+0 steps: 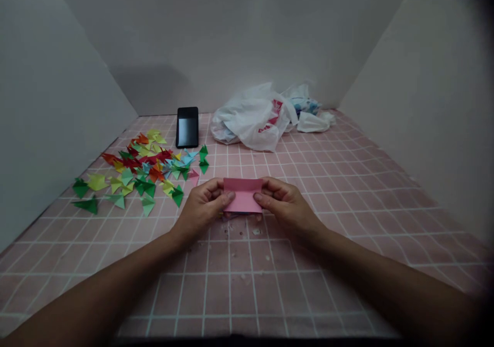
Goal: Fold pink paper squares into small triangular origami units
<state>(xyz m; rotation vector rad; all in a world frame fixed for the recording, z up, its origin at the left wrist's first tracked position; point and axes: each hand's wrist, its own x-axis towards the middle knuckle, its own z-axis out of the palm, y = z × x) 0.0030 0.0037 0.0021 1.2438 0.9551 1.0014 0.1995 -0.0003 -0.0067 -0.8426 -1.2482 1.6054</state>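
Left hand (200, 208) and right hand (287, 205) are both pinching a folded sheet of pink paper (243, 195), one on each short end. Thumbs are on top and the fingers curl behind it, so the grip is narrow, nowhere near spread out. Honestly can't tell if the paper is touching the pink grid mat (231, 295) or held just off it.

Tiny scraps (239, 228) are lying right in front of the folded paper. Off to its left there's a big scatter of small folded paper triangles (142, 169) in green, red, orange, yellow and light blue. One green triangle (177, 196) sits just beside the left hand, and a little pink triangle (193, 177) is close by too.

Farther back, past the folded paper, there's a black smartphone (187, 127) and a crumpled white plastic bag (250, 118) with red print. Another white bag (314, 122) and something blue-printed (304, 104) are bunched up behind and to the right of the folded paper. White panels (69, 105) stand around all of it.
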